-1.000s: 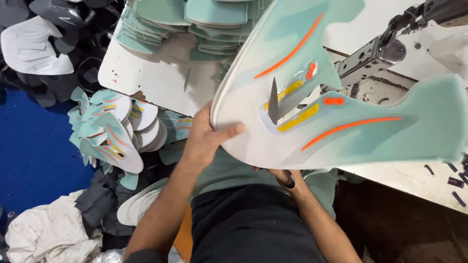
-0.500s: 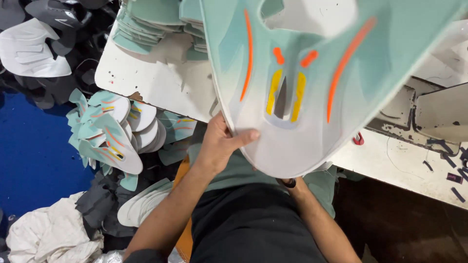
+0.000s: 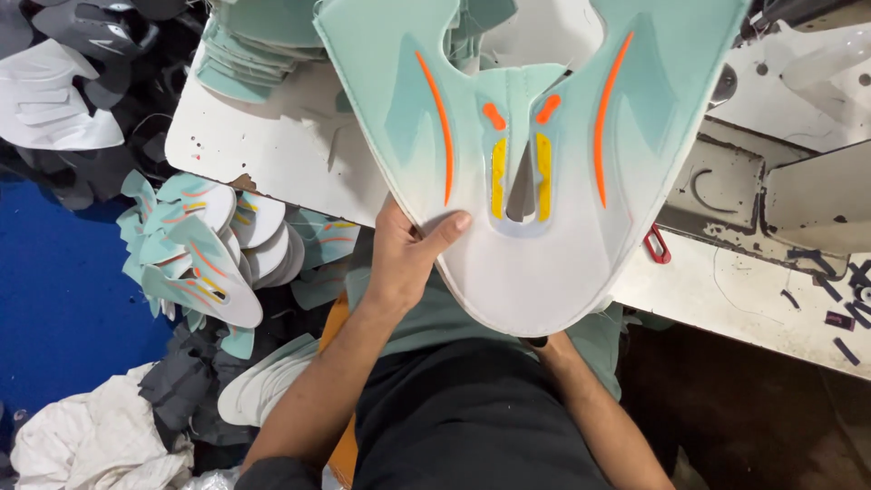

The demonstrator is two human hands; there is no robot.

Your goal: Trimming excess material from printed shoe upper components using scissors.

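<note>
Fabric of a mint and white shoe upper (image 3: 535,263), striped orange and yellow, is held flat above the near edge of the white table (image 3: 254,145). Left hand (image 3: 408,259) clamps its left rim, thumb on top. Right hand (image 3: 544,343) sits beneath the piece, mostly hidden, so its grip cannot be told. More uppers (image 3: 195,263) are heaped off the table's left edge.

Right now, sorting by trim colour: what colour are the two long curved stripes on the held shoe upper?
Orange stripes, clearest in the head view.
</note>
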